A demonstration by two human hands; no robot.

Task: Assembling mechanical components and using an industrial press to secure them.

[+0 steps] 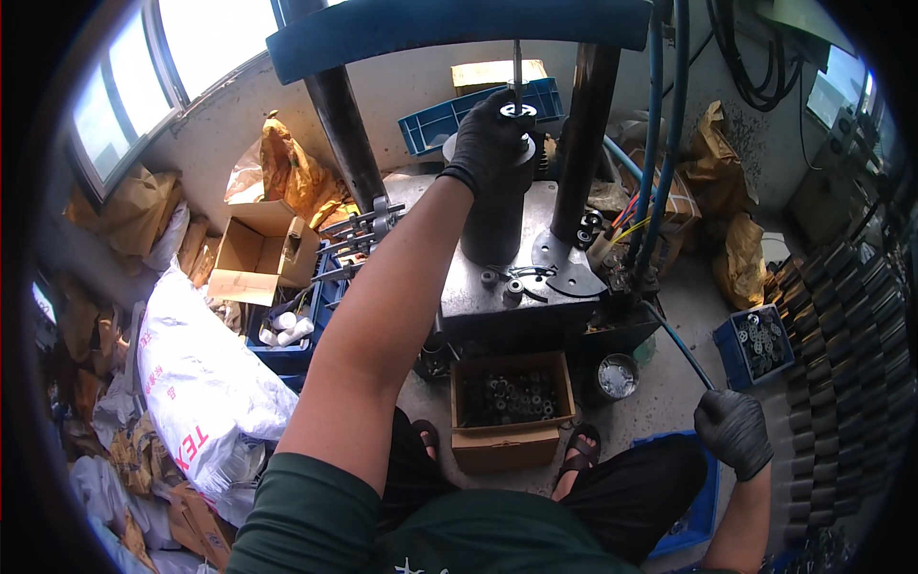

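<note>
My left hand, in a black glove, reaches up between the posts of a press. Its fingers are closed at the edge of a round metal disc, just under a thin vertical rod. Below the hand stands a dark cylinder on the steel press table; the hand partly hides its top. My right hand, also gloved, is wrapped round the end of a long blue lever that slants down from the press. Small metal bushings and a curved plate lie on the table.
An open carton of small metal parts sits between my feet. A metal can and a blue crate of round parts stand to the right, before stacked dark cylinders. At left are a white sack and an open box.
</note>
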